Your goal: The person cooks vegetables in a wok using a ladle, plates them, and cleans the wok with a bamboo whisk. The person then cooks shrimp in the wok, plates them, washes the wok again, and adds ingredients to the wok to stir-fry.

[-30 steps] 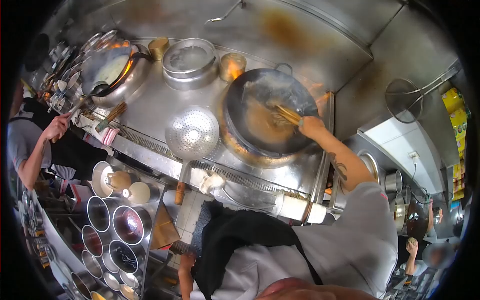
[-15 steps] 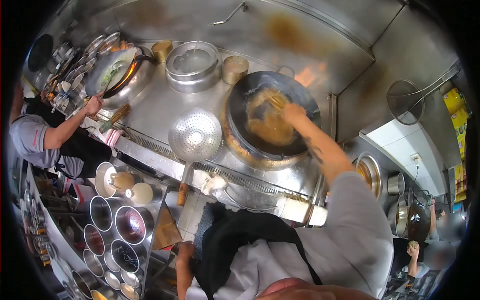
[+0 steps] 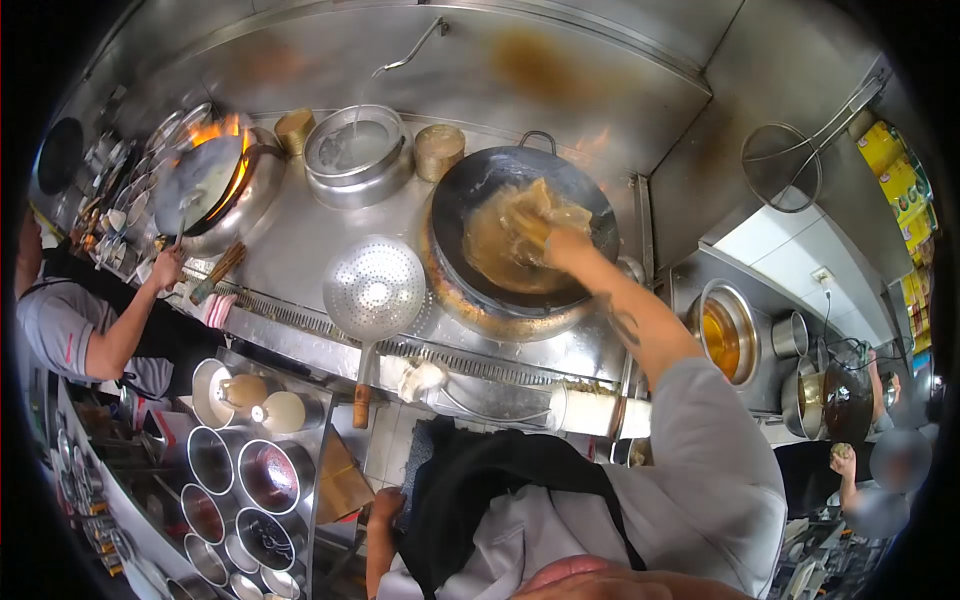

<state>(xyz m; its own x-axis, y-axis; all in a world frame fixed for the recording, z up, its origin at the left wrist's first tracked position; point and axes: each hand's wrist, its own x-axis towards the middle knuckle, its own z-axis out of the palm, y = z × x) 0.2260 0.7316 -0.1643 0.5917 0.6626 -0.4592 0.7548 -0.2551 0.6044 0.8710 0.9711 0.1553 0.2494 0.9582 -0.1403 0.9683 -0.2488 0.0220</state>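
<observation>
My right hand [image 3: 566, 250] is closed on a bamboo wok brush [image 3: 532, 226], whose bristles are blurred in cloudy brown water. That water [image 3: 490, 245] swirls in a large black wok [image 3: 455, 205] seated on the stove. Low by my waist, my left hand [image 3: 385, 505] has its fingers curled; what it grips, if anything, is hidden. A perforated strainer ladle [image 3: 374, 285] lies left of the wok, its wooden handle toward me.
A water-filled metal pot [image 3: 358, 150] stands behind, beside a tin can [image 3: 439, 150]. Flames rise around a second wok [image 3: 200, 180], worked by a co-worker [image 3: 85, 325]. Several seasoning pots [image 3: 270, 475] stand at lower left. A bowl of oil [image 3: 725, 340] is at right.
The view has shifted, so the stove sits a little further left. My right hand has swept the brush through the water, which has spread and splashed up. Flames at the co-worker's wok are higher.
</observation>
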